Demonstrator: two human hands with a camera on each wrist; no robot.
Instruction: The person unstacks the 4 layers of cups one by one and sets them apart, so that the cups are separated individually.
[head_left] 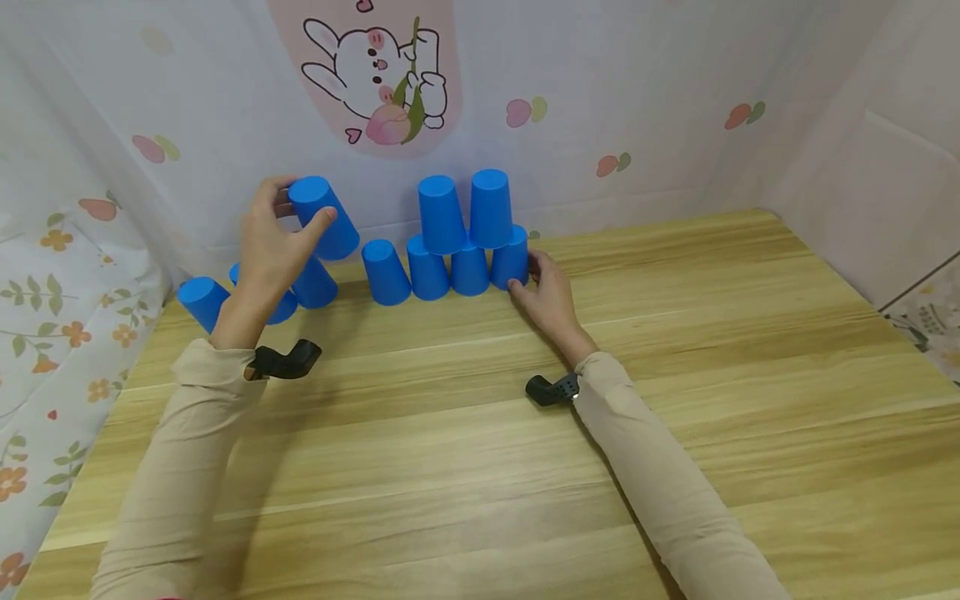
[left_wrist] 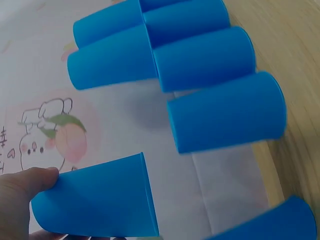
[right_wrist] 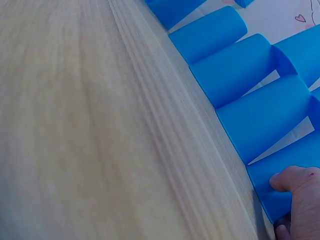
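Observation:
My left hand (head_left: 272, 246) grips a blue plastic cup (head_left: 339, 238) by its sides, thumb in front and fingers behind. That cup is raised, bottom up and tilted, above another blue cup (head_left: 315, 286) on the table. On the right, my right hand (head_left: 553, 302) holds the end cup (head_left: 508, 260) of a row of upside-down blue cups, with its thumb (right_wrist: 284, 181) against the cup's side. Two more cups, the left one (head_left: 441, 215) and the right one (head_left: 491, 208), stand bottom up on this row. The row's leftmost cup (head_left: 386, 273) carries nothing on top.
Further left, partly behind my left wrist, sit a blue cup (head_left: 202, 300) and another cup (head_left: 283, 310). The wooden table (head_left: 435, 433) meets a printed cloth (head_left: 570, 167) just behind the cups. Each wrist wears a black camera mount, such as the left one (head_left: 288, 361).

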